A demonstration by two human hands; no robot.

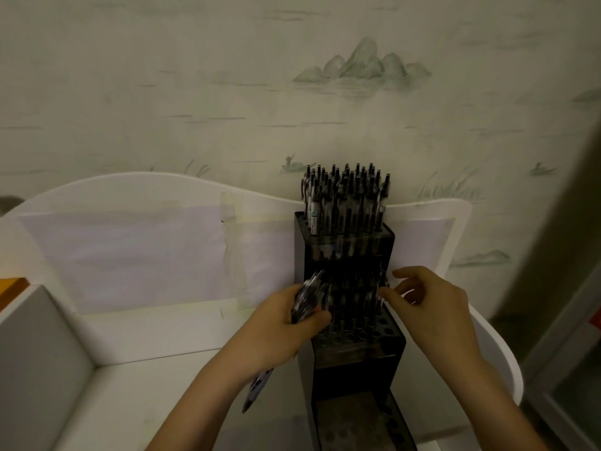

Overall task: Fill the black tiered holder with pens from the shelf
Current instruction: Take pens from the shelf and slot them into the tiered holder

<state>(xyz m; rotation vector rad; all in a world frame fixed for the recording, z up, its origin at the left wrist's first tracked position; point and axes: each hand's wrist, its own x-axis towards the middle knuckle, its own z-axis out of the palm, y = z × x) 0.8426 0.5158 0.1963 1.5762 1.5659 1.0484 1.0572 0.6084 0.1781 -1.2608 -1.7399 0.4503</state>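
Note:
The black tiered holder (354, 356) stands on a white shelf against the wall. Its top tier is packed with several pens (344, 196). The middle tier holds several pens (354, 304) in its back rows, with bare holes in front. The bottom tier shows bare holes. My left hand (276, 327) grips a bundle of pens (307, 297) at the holder's left side; their tips stick out below my wrist. At the middle tier's right edge my right hand (426, 304) pinches the top of a pen (380, 288).
The white shelf (146, 333) has a curved back panel (130, 190) with taped paper sheets. A white divider wall (42, 336) stands at the left. The patterned wall rises behind. A rounded white side panel (500, 353) lies at the right.

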